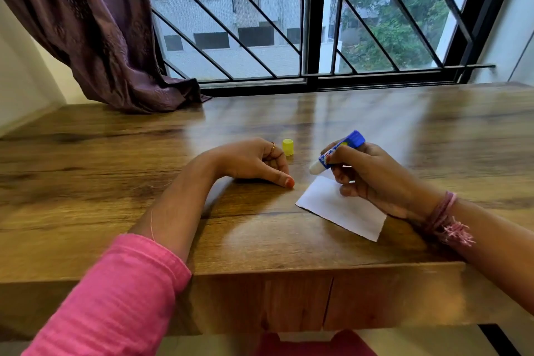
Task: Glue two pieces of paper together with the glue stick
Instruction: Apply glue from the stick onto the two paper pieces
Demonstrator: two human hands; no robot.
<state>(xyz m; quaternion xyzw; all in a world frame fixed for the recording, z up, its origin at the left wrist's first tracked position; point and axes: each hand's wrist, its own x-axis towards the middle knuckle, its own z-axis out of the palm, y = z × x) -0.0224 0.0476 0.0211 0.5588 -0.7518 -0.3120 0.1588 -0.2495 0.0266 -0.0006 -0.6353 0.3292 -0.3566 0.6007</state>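
Note:
My right hand (372,176) grips a blue glue stick (342,152), uncapped, with its white tip pointing down-left just above the far corner of a white paper (341,208). The paper lies flat on the wooden table (202,225), partly under my right hand; I can make out only one sheet. The yellow cap (287,147) stands upright on the table between my hands. My left hand (254,162) rests on the table left of the paper, fingers curled in, holding nothing, thumb tip on the wood.
A purple curtain (95,37) drapes onto the table's far left corner. A barred window (303,23) runs along the back edge. The table's front edge (289,269) lies just below the paper, with a drawer front under it.

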